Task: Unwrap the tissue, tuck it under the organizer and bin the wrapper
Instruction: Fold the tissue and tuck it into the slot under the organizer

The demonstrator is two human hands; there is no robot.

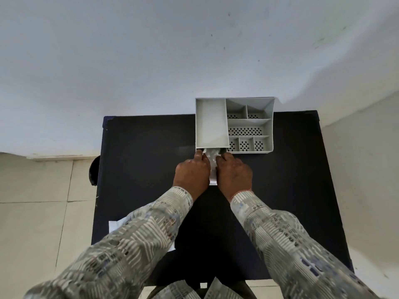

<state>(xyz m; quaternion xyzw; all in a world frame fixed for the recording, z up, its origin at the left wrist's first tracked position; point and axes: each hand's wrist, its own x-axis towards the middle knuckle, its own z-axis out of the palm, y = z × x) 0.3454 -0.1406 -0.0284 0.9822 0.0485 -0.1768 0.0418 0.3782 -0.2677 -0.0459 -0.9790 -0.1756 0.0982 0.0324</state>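
Tissue (212, 167) lies mid-frame, long axis pointing up-frame into the organizer (234, 125) — left hand (192, 173) and right hand (234, 174) both pinch it, equally near.

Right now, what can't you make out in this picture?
- Tissue: mostly covered by both hands, left and right; head view.
- Space under the organizer: hidden by its tray.
- White sheet near the table's edge: largely behind the left sleeve.
- Dark object left of the table: cut off by it.

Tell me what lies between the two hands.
In the head view, the white tissue lies between the left hand and right hand, its far end at the grey organizer.
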